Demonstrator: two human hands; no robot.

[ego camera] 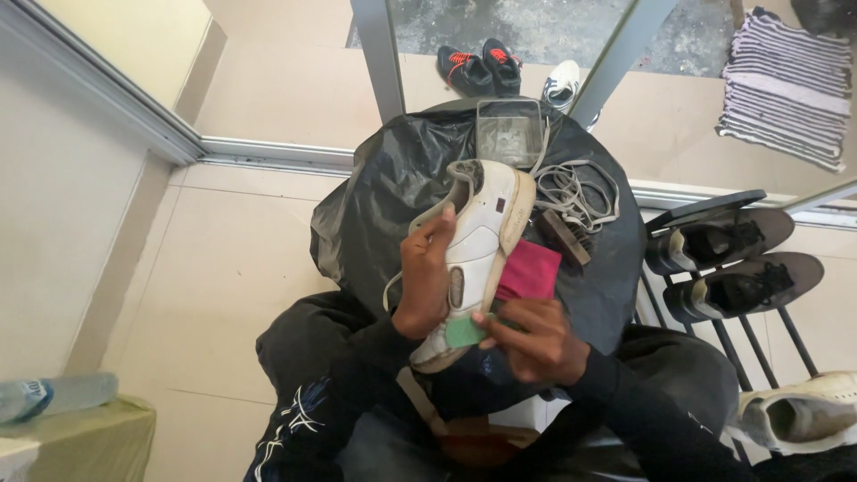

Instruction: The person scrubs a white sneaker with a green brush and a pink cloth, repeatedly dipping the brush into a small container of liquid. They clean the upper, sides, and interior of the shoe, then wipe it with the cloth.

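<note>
white shoe (478,241) held up over the round table (375,205), which is covered w/ a black plastic bag. shoe is tilted, toe end toward the person's lap, heel end toward the far side of table, sole edge facing right. left hand (424,281) grips the shoe's side, fingers curled round the upper near the opening. right hand (527,337) pinches a small green sponge (464,332), pressed against the toe end of the shoe. red cloth (528,270) lies on the table just beside the shoe, partly under it. wooden brush (562,236) just past the cloth, touching a loose pile of laces (576,192). clear plastic tub (509,122) at far edge of table. to the right, a shoe rack (786,326) w/ dark shoes (732,263). black sneakers (479,67) on floor beyond the table. plastic bottle (54,394) lower left.
</note>
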